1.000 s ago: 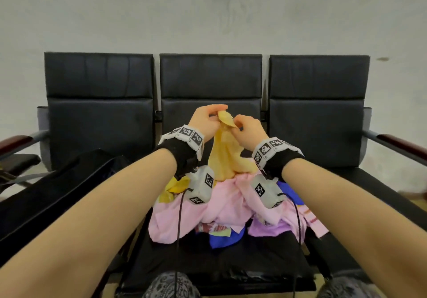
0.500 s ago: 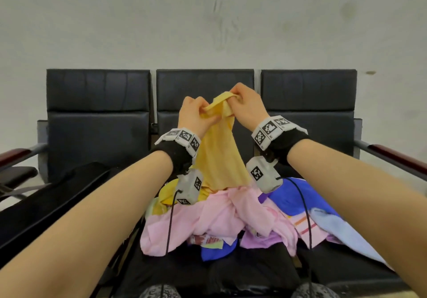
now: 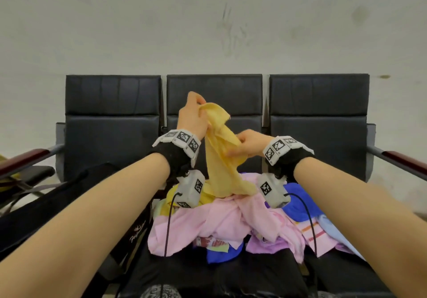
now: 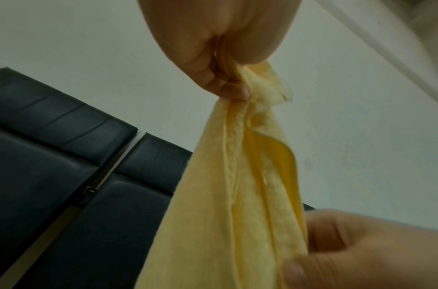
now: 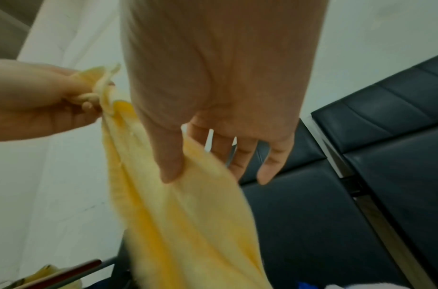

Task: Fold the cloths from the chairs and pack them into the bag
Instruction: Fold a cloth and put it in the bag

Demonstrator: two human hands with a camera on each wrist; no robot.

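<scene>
A yellow cloth hangs lifted above the middle chair. My left hand is raised and grips the cloth's top corner, its fingers curled round the bunched yellow cloth in the left wrist view. My right hand is lower and to the right, pinching the cloth's edge. There the thumb lies on the yellow cloth with the fingers behind it. The cloth's lower end still touches a pile of cloths, pink, blue and purple, on the seat. A black bag lies on the left chair.
Three black chairs stand in a row against a pale wall. Wooden armrests jut out at the far left and far right. The right seat holds part of the pile, a light blue cloth.
My left hand has carried the cloth's corner higher. My right hand has left the top corner and dropped lower along the cloth's right edge.
</scene>
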